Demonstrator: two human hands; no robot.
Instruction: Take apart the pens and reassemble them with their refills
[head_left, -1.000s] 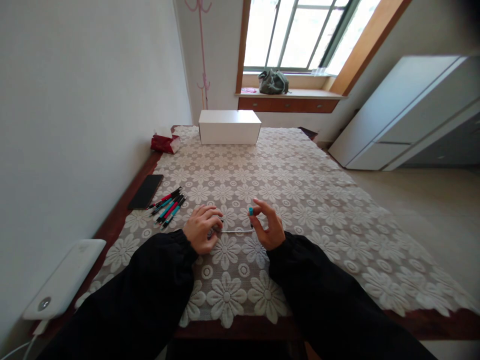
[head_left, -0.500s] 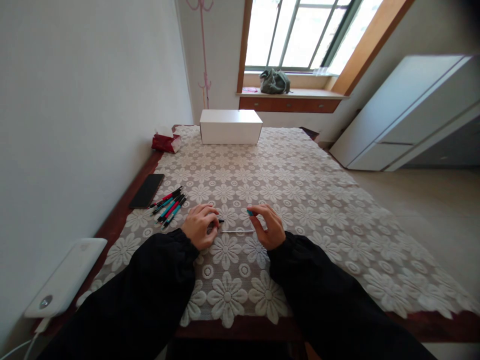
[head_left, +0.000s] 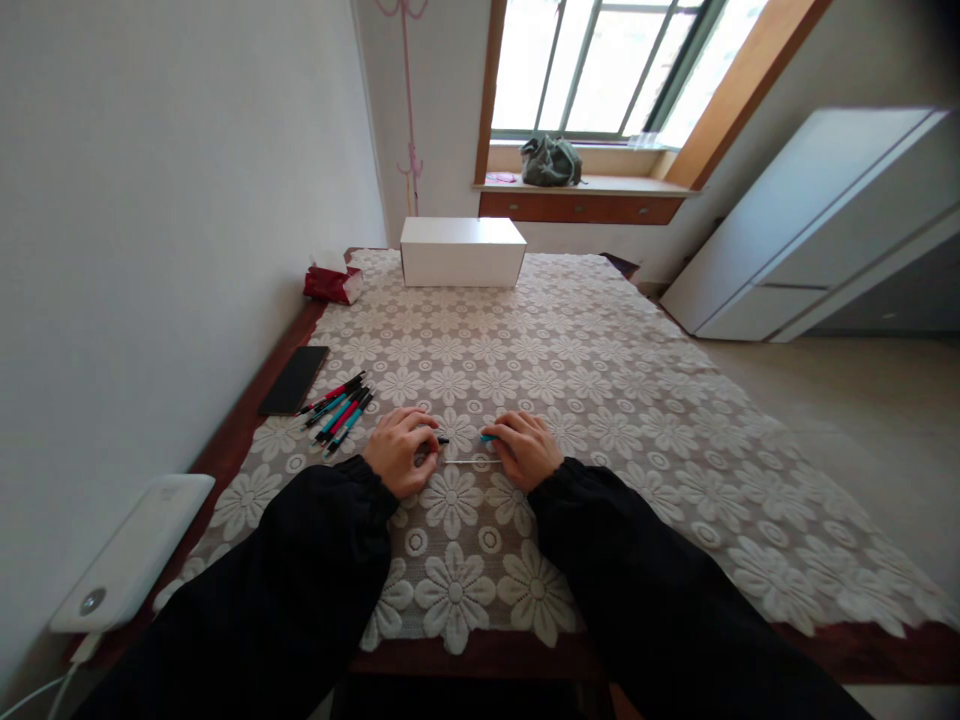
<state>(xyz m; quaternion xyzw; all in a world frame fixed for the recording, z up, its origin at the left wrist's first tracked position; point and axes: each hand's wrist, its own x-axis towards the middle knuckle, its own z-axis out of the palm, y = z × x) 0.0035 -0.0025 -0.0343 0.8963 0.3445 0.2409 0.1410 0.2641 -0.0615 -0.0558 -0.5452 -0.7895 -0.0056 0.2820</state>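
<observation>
**R hand drops to the cloth w/ the teal piece**

A sec ago the right hand is up off the table w/ a small teal pen part pinched at the fingertips; now it's down flat-ish on the lace tablecloth, fingers curled over, teal bit poking out at the tips toward the left hand. Left hand barely shifts: curled, pinching a dark pen piece whose tip shows just past the fingers. The thin pale refill rod lies on the cloth between both hands, same spot as before. Reads as the two parts brought close, end to end, near but not joined. Finished pens sit bunched to the left, phone beyond them.
</observation>
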